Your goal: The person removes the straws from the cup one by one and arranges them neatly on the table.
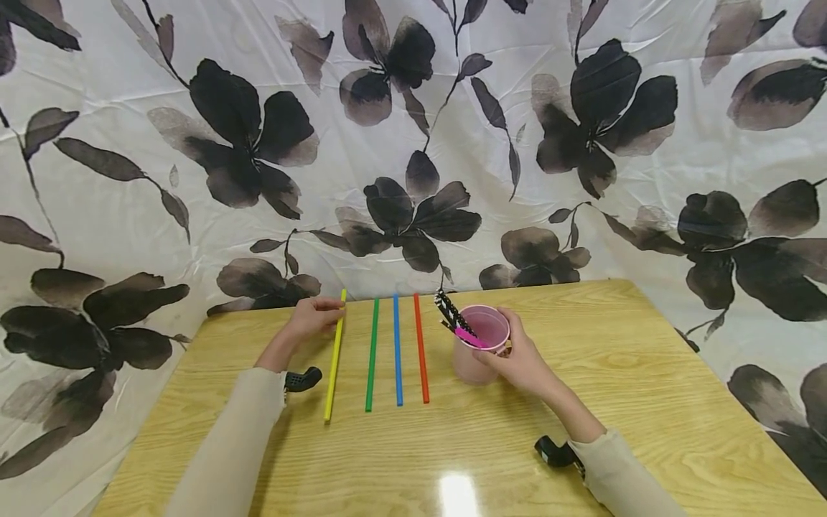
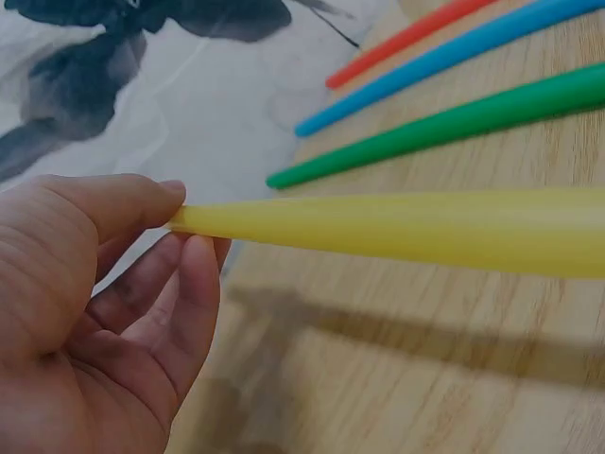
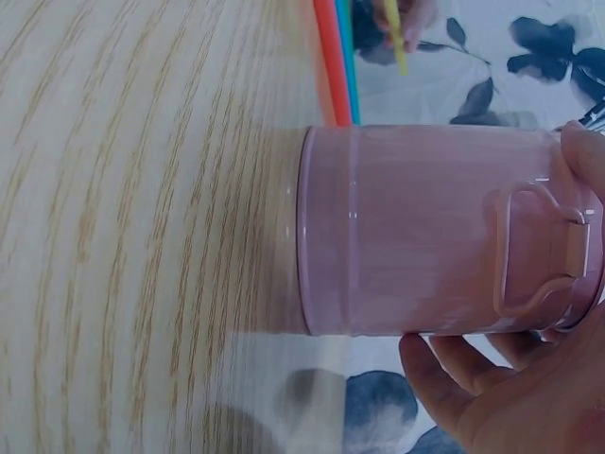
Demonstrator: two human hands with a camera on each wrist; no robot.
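Note:
Four straws lie side by side on the wooden table (image 1: 646, 402): yellow (image 1: 334, 359), green (image 1: 372, 355), blue (image 1: 397, 352) and red (image 1: 421, 350). My left hand (image 1: 314, 316) pinches the far end of the yellow straw (image 2: 406, 227) between thumb and fingers, its tip raised slightly off the wood. My right hand (image 1: 517, 355) grips a pink cup (image 1: 479, 345) standing right of the red straw. The cup (image 3: 425, 232) has a small handle and holds a black-and-white patterned straw (image 1: 451, 314) and a pink one (image 1: 470, 337).
A white cloth with dark flower prints (image 1: 413, 143) hangs behind and beside the table. The green (image 2: 444, 123), blue (image 2: 435, 61) and red (image 2: 406, 38) straws lie beyond the yellow one. Bare wood spreads in front and to the right.

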